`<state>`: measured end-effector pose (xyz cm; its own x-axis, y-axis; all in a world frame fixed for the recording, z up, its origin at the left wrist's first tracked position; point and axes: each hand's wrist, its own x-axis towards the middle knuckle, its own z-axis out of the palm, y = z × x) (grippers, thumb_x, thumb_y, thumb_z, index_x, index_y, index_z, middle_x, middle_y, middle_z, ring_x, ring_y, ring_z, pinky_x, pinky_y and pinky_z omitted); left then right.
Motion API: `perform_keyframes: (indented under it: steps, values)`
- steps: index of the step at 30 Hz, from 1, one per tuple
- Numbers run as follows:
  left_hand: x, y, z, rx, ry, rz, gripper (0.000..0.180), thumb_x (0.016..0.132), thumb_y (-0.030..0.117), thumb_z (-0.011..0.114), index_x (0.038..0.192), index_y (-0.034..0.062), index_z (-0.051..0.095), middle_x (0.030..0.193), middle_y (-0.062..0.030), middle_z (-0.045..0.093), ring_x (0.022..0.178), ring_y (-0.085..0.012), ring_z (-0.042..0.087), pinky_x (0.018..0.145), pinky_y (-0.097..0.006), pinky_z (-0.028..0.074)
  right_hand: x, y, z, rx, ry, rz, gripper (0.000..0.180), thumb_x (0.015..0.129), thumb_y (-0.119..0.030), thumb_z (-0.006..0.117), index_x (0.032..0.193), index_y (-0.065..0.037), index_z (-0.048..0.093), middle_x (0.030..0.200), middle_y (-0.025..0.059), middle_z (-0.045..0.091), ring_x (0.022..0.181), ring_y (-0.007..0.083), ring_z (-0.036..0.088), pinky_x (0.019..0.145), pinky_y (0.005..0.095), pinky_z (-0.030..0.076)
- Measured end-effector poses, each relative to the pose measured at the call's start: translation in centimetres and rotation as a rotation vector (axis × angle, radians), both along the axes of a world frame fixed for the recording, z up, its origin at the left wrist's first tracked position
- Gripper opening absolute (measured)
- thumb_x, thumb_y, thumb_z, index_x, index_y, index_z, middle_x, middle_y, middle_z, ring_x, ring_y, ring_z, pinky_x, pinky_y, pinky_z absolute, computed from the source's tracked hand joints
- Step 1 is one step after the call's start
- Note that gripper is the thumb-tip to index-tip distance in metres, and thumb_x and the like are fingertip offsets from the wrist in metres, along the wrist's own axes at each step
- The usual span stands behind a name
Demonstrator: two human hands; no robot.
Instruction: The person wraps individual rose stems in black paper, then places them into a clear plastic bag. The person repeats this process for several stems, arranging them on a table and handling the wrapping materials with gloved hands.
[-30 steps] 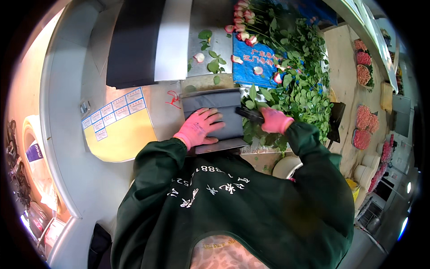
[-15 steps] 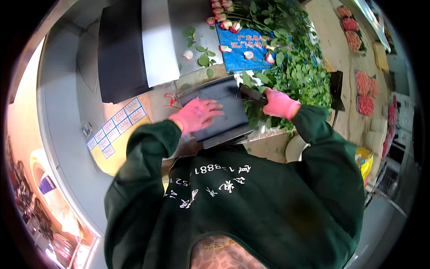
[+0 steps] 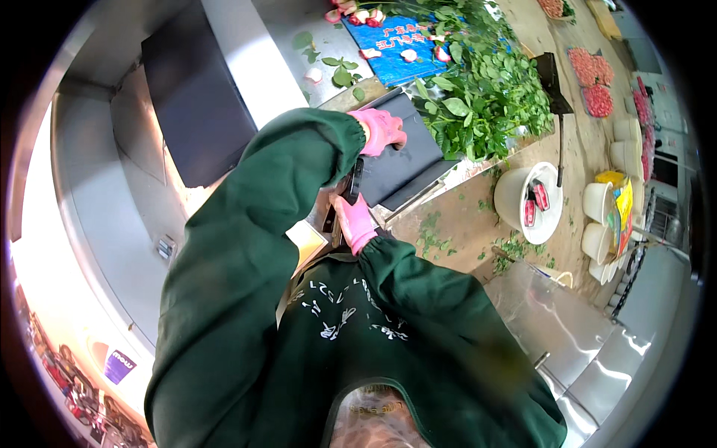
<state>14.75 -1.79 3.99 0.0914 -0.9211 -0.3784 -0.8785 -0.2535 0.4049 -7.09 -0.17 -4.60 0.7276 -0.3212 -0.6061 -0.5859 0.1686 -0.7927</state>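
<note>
My left hand [image 3: 385, 133], in a pink glove, rests on a folded black wrapping sheet [image 3: 403, 166] on the worktable. Its fingers are curled under, and whatever may be in them is hidden. Closer to my body, at the sheet's left edge, my right hand [image 3: 354, 221] is closed around a dark long tool [image 3: 354, 179]; the tool's exact kind cannot be made out. Just beyond the sheet lie green leafy stems [image 3: 478, 112]. Red-and-white roses [image 3: 362, 16] and loose petals lie on and beside a blue printed bag [image 3: 396, 56] farther off.
Large black sheets [image 3: 198, 101] and a white sheet [image 3: 243, 60] lie at the far left. A white bucket [image 3: 515, 198] with red-and-black items stands right of the table. A black long-handled dustpan [image 3: 553, 82] and bundles of pink flowers [image 3: 597, 101] are beyond it.
My right hand has come from the leaves on the right to the near left edge of the sheet, with the dark tool. My left hand has moved farther away and curled its fingers.
</note>
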Motion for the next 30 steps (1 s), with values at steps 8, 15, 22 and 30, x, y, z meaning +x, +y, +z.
perform_keyframes:
  steps: [8, 15, 22, 30]
  values:
    - [-9.2, 5.3, 0.3, -0.827, 0.003, 0.623, 0.038, 0.077, 0.011, 0.066, 0.114, 0.0117, 0.059, 0.1, -0.0139, 0.06, 0.095, -0.0346, 0.058, 0.083, -0.046, 0.045, 0.3, -2.9, 5.3, -0.25, 0.144, 0.336, 0.059, 0.075, -0.036, 0.07, 0.117, 0.003, 0.055, 0.101, 0.0262, 0.066, 0.099, 0.0413, 0.064, 0.085, 0.0431, 0.051]
    - [-14.6, 6.2, -0.7, -0.745, 1.293, 1.818, 0.035, 0.093, 0.027, 0.062, 0.117, 0.0011, 0.057, 0.099, -0.0036, 0.06, 0.091, -0.0162, 0.056, 0.081, -0.029, 0.047, -4.7, -22.3, 12.0, -0.453, 0.271, 1.128, 0.053, 0.065, -0.029, 0.069, 0.107, 0.002, 0.061, 0.091, 0.0207, 0.068, 0.086, 0.0354, 0.067, 0.081, 0.0383, 0.051]
    - [-12.2, -0.8, 11.9, -0.883, 0.902, 1.558, 0.042, 0.092, 0.016, 0.067, 0.128, -0.0016, 0.055, 0.112, -0.0062, 0.063, 0.102, -0.0154, 0.057, 0.087, -0.028, 0.045, 2.9, -38.4, -4.0, -0.664, -0.446, 0.794, 0.022, 0.08, -0.026, 0.06, 0.091, -0.008, 0.067, 0.086, 0.017, 0.065, 0.08, 0.0348, 0.064, 0.068, 0.0444, 0.051]
    - [-11.0, -12.1, 12.7, -1.101, 0.386, 1.97, 0.04, 0.097, 0.021, 0.06, 0.13, -0.0012, 0.051, 0.108, -0.0022, 0.058, 0.089, -0.0076, 0.05, 0.08, -0.024, 0.043, 14.1, -52.3, 15.1, -0.807, -0.178, 1.052, 0.044, 0.079, -0.027, 0.065, 0.118, -0.007, 0.06, 0.118, 0.0155, 0.061, 0.108, 0.0331, 0.056, 0.093, 0.0417, 0.046]
